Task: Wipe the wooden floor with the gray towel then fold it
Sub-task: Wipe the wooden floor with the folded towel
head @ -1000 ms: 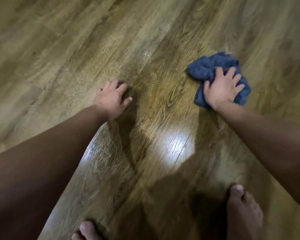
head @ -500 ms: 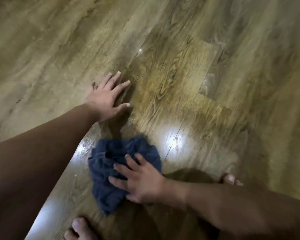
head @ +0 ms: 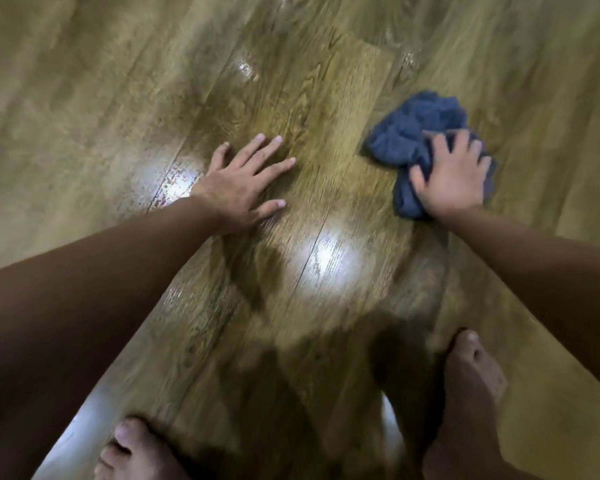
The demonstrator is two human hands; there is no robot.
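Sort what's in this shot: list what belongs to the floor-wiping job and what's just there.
Part of the job:
- gray towel, bunched up, not folded
- right hand, pressing on the towel
- wooden floor, shiny in patches

Just there:
- left hand, flat on the bare floor, fingers spread, apart from the towel
- two bare feet at the bottom edge

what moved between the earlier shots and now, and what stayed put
The right hand swept the bunched gray towel across the wooden floor: from the far right, in toward the feet half a second ago, and now back out to the right. It kept its hold on the towel throughout. The left hand stayed flat on the floor, fingers spread, bracing. The towel is still unfolded.
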